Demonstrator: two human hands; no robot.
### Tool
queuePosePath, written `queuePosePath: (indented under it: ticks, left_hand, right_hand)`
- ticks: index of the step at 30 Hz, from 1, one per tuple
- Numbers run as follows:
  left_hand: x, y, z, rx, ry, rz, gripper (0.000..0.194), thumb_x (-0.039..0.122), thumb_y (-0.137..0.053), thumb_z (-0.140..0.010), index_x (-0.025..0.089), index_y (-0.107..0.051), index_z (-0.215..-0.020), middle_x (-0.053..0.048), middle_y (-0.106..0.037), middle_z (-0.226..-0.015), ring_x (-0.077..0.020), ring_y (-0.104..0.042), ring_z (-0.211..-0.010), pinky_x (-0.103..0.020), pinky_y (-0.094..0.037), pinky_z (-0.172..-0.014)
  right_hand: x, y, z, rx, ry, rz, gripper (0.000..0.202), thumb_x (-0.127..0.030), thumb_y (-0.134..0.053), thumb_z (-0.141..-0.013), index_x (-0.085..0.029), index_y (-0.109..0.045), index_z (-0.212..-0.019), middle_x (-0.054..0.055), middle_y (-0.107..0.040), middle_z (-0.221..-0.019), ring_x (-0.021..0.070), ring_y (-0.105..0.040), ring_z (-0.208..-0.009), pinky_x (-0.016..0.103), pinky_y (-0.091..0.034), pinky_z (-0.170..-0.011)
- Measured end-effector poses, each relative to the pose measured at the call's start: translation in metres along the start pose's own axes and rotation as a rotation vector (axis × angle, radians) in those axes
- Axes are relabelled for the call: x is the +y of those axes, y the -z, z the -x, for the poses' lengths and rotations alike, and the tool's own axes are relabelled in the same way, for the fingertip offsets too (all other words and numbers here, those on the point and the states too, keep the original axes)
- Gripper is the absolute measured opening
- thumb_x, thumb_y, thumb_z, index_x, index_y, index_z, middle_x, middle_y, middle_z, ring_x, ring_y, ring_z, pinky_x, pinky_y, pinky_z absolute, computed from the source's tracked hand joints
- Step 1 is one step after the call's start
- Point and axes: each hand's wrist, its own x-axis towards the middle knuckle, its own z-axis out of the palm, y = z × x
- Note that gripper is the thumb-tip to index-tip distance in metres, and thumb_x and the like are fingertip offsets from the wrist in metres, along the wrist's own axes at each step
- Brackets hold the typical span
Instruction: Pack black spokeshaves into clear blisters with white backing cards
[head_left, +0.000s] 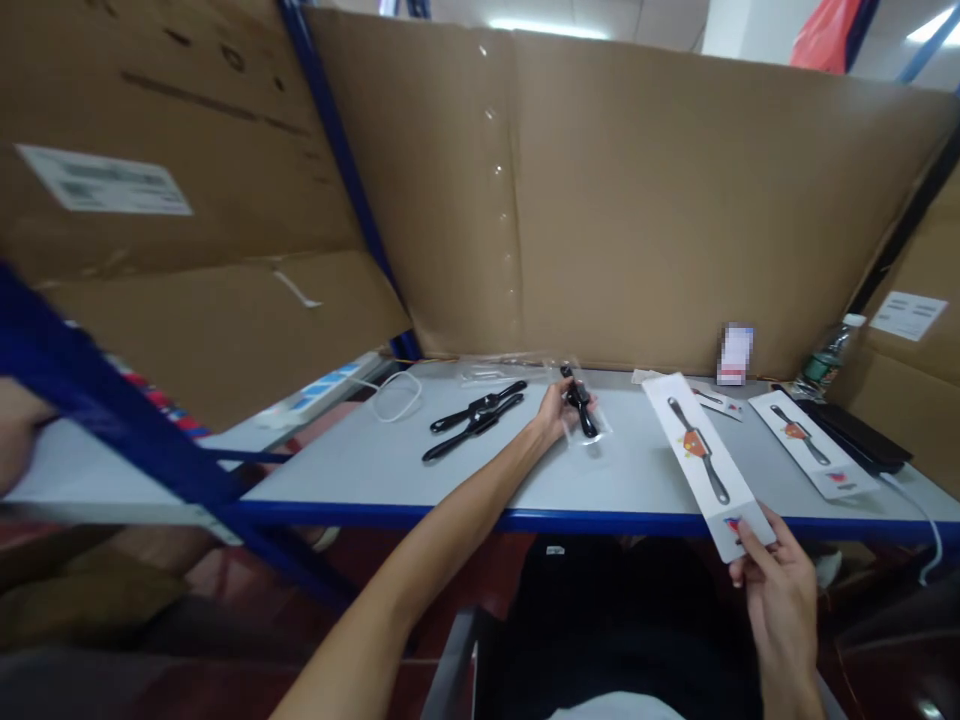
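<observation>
Left hand [556, 410] fingers clasp a black watch [579, 400] in clear wrapping over the grey table [375, 470]; right hand [776, 585] pinches a long white watch box [705, 460] by its near end

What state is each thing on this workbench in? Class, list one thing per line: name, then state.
left hand: closed around the bagged watch.
bagged watch: in a clear bag, gripped.
right hand: pinching the long white box.
long white box: shut, held tilted over the table edge.
second white box: shut, lying flat.
loose watches: unbagged, straps spread, lying flat.
white cable: looped.
</observation>
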Motion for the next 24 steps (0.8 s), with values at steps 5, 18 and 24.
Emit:
queuePosePath:
  ticks: [5, 18, 24]
  left_hand:
    - [0.006, 0.001, 0.0, 0.033, -0.047, 0.082, 0.036, 0.048, -0.048, -0.101, 0.016, -0.06, -0.09, -0.006, -0.059, -0.073, -0.0218, -0.068, -0.072, -0.038, -0.062, -0.072]
    - [0.015, 0.002, 0.003, -0.015, 0.001, 0.046, 0.024, 0.035, -0.052, -0.099, 0.013, -0.063, -0.095, -0.012, -0.065, -0.08, -0.025, -0.071, -0.079, -0.041, -0.063, -0.076]
    - [0.008, 0.0, 0.001, -0.017, 0.032, 0.031, 0.019, 0.032, -0.053, -0.1, 0.014, -0.06, -0.1, -0.008, -0.063, -0.08, -0.0226, -0.07, -0.077, -0.044, -0.063, -0.078]
  right_hand:
    - [0.007, -0.024, 0.013, -0.343, -0.181, -0.043, 0.052, -0.052, -0.089, -0.067, -0.02, -0.065, -0.101, 0.002, -0.069, -0.072, 0.0163, -0.059, -0.042, 0.028, -0.047, -0.04]
    - [0.014, -0.022, 0.009, -0.309, -0.11, 0.021, 0.058, -0.054, -0.085, -0.072, -0.018, -0.062, -0.11, 0.002, -0.07, -0.07, 0.0168, -0.059, -0.045, 0.028, -0.048, -0.041]
    - [0.001, -0.004, -0.001, 0.001, -0.003, -0.035, 0.077, -0.054, -0.088, -0.069, -0.02, -0.058, -0.131, -0.001, -0.068, -0.07, 0.0129, -0.054, -0.041, 0.025, -0.045, -0.038]
